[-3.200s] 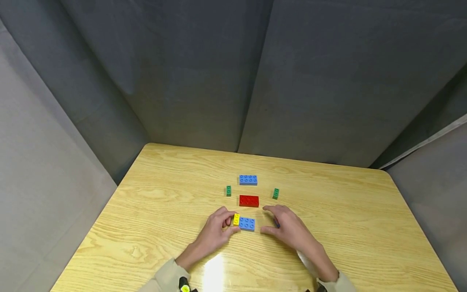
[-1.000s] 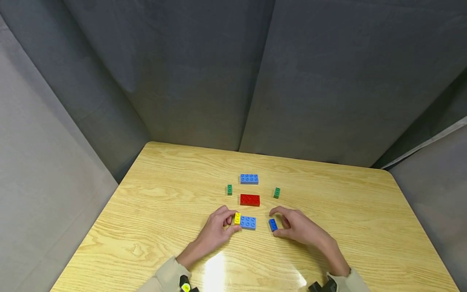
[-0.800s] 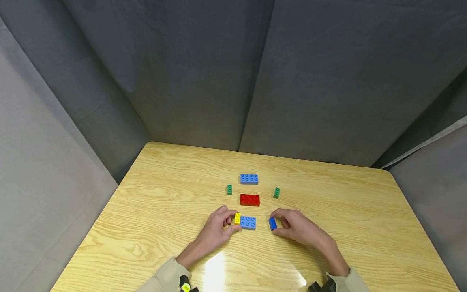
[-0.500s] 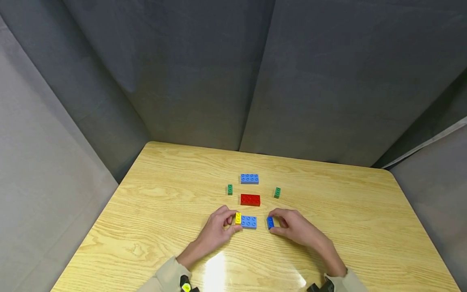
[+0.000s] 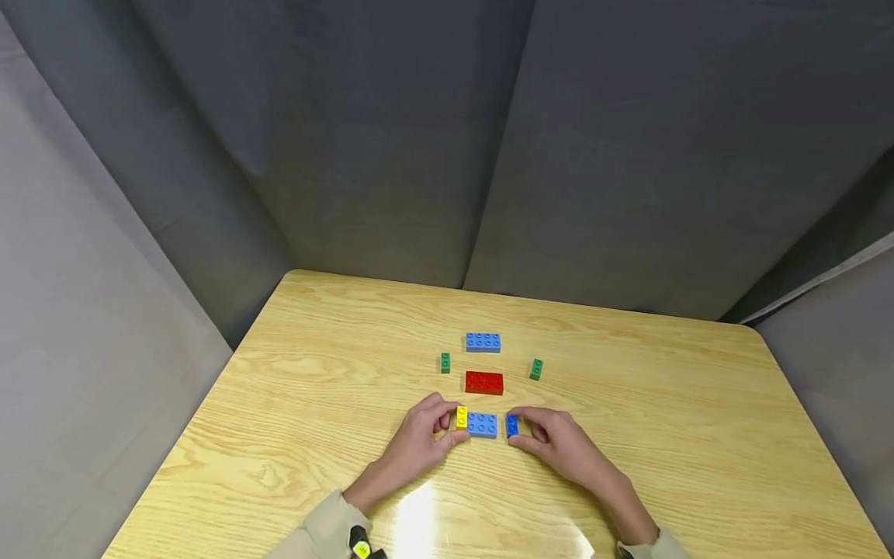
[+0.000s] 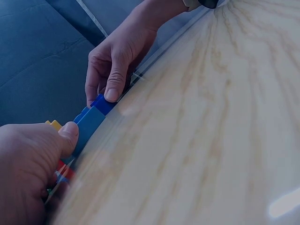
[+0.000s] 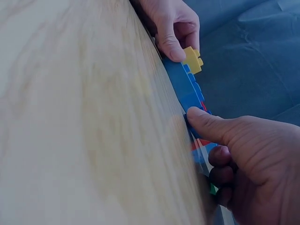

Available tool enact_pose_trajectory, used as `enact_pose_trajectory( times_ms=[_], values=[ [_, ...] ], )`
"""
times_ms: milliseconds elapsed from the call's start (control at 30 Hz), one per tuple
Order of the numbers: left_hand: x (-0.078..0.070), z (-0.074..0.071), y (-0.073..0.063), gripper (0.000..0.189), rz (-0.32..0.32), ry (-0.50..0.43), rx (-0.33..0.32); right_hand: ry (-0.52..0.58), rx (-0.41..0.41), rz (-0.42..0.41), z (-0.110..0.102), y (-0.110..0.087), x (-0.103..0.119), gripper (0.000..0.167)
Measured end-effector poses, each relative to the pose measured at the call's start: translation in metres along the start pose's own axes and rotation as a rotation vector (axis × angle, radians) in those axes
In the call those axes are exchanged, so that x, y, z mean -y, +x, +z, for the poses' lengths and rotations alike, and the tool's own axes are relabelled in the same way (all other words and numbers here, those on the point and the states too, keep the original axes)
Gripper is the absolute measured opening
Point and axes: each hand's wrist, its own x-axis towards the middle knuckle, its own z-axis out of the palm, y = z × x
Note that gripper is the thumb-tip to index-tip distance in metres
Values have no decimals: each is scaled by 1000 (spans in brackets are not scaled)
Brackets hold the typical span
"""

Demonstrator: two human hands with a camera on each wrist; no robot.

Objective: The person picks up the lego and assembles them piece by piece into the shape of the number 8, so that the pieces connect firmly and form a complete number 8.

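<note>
In the head view my left hand (image 5: 422, 435) pinches the left end of a light blue brick (image 5: 483, 424), finger behind and thumb in front. A yellow two-stud brick (image 5: 462, 417) stands on that same end, upright in the right wrist view. My right hand (image 5: 562, 442) holds a small dark blue brick (image 5: 513, 425) between thumb and index finger. It is just right of the light blue brick's free end, with a narrow strip of wood showing between them. Both bricks are low at the tabletop. The right thumb (image 7: 206, 123) covers part of the dark blue brick.
Behind the hands lie a red brick (image 5: 484, 383) and another light blue brick (image 5: 483, 342). Two small green bricks sit either side, one left (image 5: 445, 362) and one right (image 5: 536, 369). Grey curtains (image 5: 391, 155) surround the wooden table (image 5: 314, 373) at back and sides.
The right thumb and finger have closed on the dark blue brick, turned it straighter and carried it left towards the light blue one. My left hand keeps its grip; the head view has shifted slightly.
</note>
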Motion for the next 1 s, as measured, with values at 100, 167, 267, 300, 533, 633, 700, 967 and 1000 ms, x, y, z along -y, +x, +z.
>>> enact_pose_trajectory(
  times_ms=[100, 167, 267, 300, 533, 633, 700, 967, 1000],
  values=[
    [0, 0, 0, 48, -1, 6, -2, -9, -10, -4, 1, 0, 0, 46],
    [0, 0, 0, 48, -2, 11, 0, -9, -8, -7, 1, 1, 0, 46],
    [1, 0, 0, 48, -2, 14, 0, -2, -1, -10, 1, 1, 1, 47],
    [1, 0, 0, 48, -3, 15, 0, 0, 2, -11, 1, 2, 2, 47],
    [-1, 0, 1, 48, 29, 17, -13, 8, -21, -30, 3, 3, 1, 45],
    [-1, 0, 1, 49, 40, 20, -21, 21, -33, -44, 3, 2, 1, 46],
    [0, 0, 1, 52, 40, 27, -22, 31, -36, -46, 3, 2, 1, 46],
    [2, 1, 0, 51, 25, 54, -10, 52, -37, -41, 2, 2, 6, 45],
    [2, 1, 0, 50, 27, 56, -9, 51, -40, -40, 2, 2, 6, 44]
  ],
)
